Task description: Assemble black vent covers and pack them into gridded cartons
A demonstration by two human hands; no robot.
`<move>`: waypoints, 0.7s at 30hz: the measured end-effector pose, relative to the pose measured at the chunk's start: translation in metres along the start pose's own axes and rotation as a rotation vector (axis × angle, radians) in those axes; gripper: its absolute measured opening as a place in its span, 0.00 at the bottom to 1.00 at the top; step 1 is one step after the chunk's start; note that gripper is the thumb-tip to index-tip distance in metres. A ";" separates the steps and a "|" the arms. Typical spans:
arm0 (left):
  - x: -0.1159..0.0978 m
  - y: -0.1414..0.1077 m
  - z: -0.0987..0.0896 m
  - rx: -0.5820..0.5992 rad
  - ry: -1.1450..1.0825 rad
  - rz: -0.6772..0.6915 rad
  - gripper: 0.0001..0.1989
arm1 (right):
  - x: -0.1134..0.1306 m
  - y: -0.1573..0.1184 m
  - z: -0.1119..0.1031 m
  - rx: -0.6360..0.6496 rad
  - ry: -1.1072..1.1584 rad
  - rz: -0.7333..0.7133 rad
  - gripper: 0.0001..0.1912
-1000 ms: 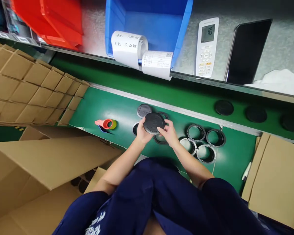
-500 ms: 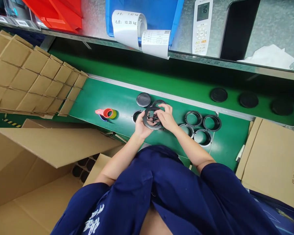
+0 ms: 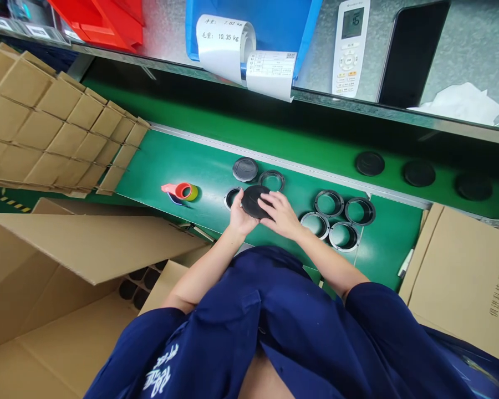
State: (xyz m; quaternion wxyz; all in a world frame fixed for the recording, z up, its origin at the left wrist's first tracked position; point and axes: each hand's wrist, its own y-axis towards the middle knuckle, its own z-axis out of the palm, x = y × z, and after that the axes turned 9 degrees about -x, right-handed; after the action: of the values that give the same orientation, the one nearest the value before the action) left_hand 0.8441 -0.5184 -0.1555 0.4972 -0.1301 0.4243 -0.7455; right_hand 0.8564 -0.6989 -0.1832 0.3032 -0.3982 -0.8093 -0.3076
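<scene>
While a black disc (image 3: 253,199) is being held above the table (image 3: 149,166), between its front and back edges, the left hand (image 3: 240,215) is gripping it by the left rim; the disc is hiding the fingers underneath. The right hand (image 3: 281,215) is laying bent fingers across the top face from the right; whether they are also gripping, I cannot tell. Toward the table's back edge, another disc (image 3: 245,169) is lying flat, an open ring (image 3: 271,172) resting just to its right. One partly hidden ring (image 3: 227,198) is showing beside the left hand. Farther toward the right end, four rings (image 3: 329,192) are lying in a close cluster. Nearer the left edge, a red piece with a handle (image 3: 176,188) is resting against a yellow ring (image 3: 194,192). Past the back edge, at right, three discs (image 3: 418,173) are lying in a row. Cardboard boxes (image 3: 66,127) are lining the left edge; a pen (image 3: 406,262) is lying beside flat cardboard (image 3: 466,277) at the right end. Above, a shelf (image 3: 316,72) is carrying a blue bin (image 3: 270,27), a remote control (image 3: 350,47) and a phone (image 3: 413,52).
</scene>
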 end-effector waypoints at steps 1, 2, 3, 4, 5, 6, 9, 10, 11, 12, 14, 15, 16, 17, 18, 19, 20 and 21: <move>0.001 0.004 -0.003 -0.034 0.000 -0.005 0.22 | 0.000 -0.003 0.006 0.054 -0.034 -0.011 0.36; 0.002 0.008 -0.006 -0.059 0.011 -0.018 0.21 | -0.001 -0.004 0.012 0.096 -0.057 0.010 0.41; 0.004 0.012 -0.009 -0.073 0.028 -0.035 0.20 | -0.002 -0.004 0.017 0.130 -0.071 0.053 0.46; 0.006 0.016 -0.011 -0.077 0.047 -0.055 0.21 | -0.004 -0.001 0.022 0.159 -0.074 0.100 0.50; 0.007 0.020 -0.013 -0.077 0.064 -0.074 0.22 | -0.008 0.003 0.026 0.191 -0.064 0.140 0.54; 0.007 0.023 -0.015 -0.078 0.079 -0.090 0.23 | -0.013 0.009 0.029 0.220 -0.051 0.170 0.57; 0.002 0.034 -0.020 -0.135 0.155 -0.102 0.28 | -0.036 0.040 0.038 0.178 -0.105 0.282 0.58; -0.001 0.037 -0.022 -0.180 0.195 -0.083 0.29 | -0.047 0.052 0.042 0.123 -0.167 0.324 0.58; -0.004 0.040 -0.024 -0.228 0.235 -0.055 0.30 | -0.058 0.064 0.045 0.073 -0.237 0.355 0.58; -0.008 0.042 -0.026 -0.273 0.270 -0.027 0.30 | -0.069 0.074 0.048 0.039 -0.300 0.368 0.57; -0.016 0.045 -0.032 -0.333 0.307 -0.004 0.27 | -0.088 0.091 0.055 0.039 -0.380 0.358 0.56; -0.020 0.046 -0.035 -0.344 0.306 -0.005 0.25 | -0.096 0.096 0.057 0.059 -0.403 0.356 0.56; -0.025 0.045 -0.038 -0.348 0.296 -0.009 0.23 | -0.102 0.100 0.057 0.078 -0.420 0.363 0.56; -0.029 0.044 -0.041 -0.350 0.282 -0.010 0.22 | -0.106 0.104 0.057 0.090 -0.433 0.377 0.56; -0.033 0.042 -0.044 -0.354 0.270 -0.007 0.21 | -0.110 0.107 0.054 0.096 -0.440 0.390 0.55; -0.037 0.040 -0.046 -0.360 0.262 -0.002 0.20 | -0.112 0.110 0.050 0.091 -0.439 0.394 0.55; -0.040 0.038 -0.048 -0.368 0.261 -0.001 0.19 | -0.112 0.113 0.046 0.072 -0.431 0.386 0.53; -0.043 0.037 -0.050 -0.381 0.268 -0.005 0.18 | -0.112 0.117 0.042 0.038 -0.419 0.368 0.51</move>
State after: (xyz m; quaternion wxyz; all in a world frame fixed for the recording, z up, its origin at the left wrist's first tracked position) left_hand 0.8569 -0.4616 -0.2037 0.4013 -0.1225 0.6192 -0.6637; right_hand 0.9992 -0.6614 -0.2624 0.1876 -0.5874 -0.7741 -0.1432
